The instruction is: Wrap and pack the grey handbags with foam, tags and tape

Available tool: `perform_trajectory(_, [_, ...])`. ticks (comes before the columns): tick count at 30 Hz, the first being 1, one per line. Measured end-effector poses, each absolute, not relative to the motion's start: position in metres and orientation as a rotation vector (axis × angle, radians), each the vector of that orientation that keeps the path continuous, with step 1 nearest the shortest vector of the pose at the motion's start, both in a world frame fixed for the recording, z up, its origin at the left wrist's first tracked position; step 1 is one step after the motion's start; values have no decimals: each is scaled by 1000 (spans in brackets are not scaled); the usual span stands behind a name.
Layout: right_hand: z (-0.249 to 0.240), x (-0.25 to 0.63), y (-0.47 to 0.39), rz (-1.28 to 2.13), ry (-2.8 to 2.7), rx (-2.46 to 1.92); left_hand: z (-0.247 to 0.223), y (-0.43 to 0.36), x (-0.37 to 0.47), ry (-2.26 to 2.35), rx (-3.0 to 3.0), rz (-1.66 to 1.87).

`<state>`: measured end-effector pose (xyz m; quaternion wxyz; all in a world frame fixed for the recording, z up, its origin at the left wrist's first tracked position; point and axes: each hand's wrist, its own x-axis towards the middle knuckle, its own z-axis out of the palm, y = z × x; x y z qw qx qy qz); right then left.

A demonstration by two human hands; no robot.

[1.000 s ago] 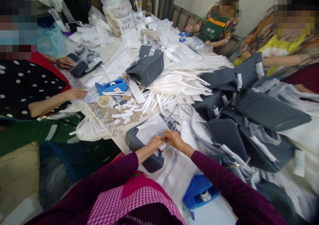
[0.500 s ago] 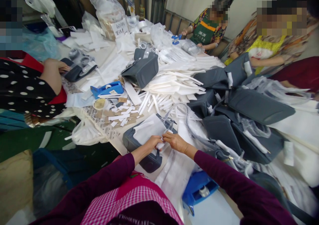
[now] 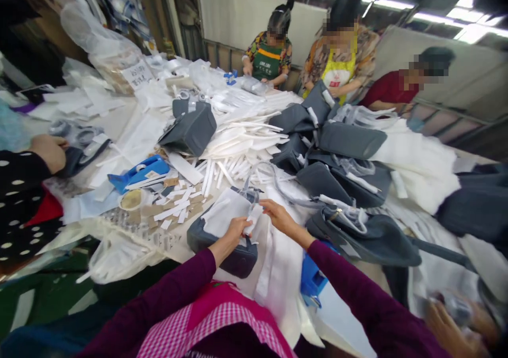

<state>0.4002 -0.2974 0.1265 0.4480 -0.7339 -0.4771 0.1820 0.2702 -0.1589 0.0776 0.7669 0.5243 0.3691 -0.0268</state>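
At the near edge, a blue tape dispenser was partly covered by the right forearm. At near right, blurred hands of another person were seen. Just beyond the apron, a dark grey bag was laid on the tabletop, its upper side partly covered by a white sheet. Over the bag, a white strip was pinched in the narrow grip of the left hand. The strip's far end was met by the fingertips of the right hand; whether that grip was closed on it could not be told. Farther left, paper scraps were scattered beside a second blue dispenser. To the right, more grey bags were piled. Beyond, white strips were heaped, and at the far side three people were seen.
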Motion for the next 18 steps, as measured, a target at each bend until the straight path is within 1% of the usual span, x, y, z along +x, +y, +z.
perform_trajectory(4, [137, 368, -394, 253, -215, -1817, 76, -157, 271, 772, 1168, -67])
perform_trajectory(7, [135, 319, -471, 61, 269, -1884, 75, -157, 273, 749, 1171, -71])
perform_trajectory(9, [128, 285, -501, 32, 509, -1896, 75, -157, 275, 737, 1166, -73])
perform_trajectory(13, [108, 242, -505, 77, 715, -1840, 75, -157, 277, 719, 1158, -79])
perform_trajectory(18, [95, 243, -478, -2, 823, -1740, 77, -156, 275, 698, 1174, -90])
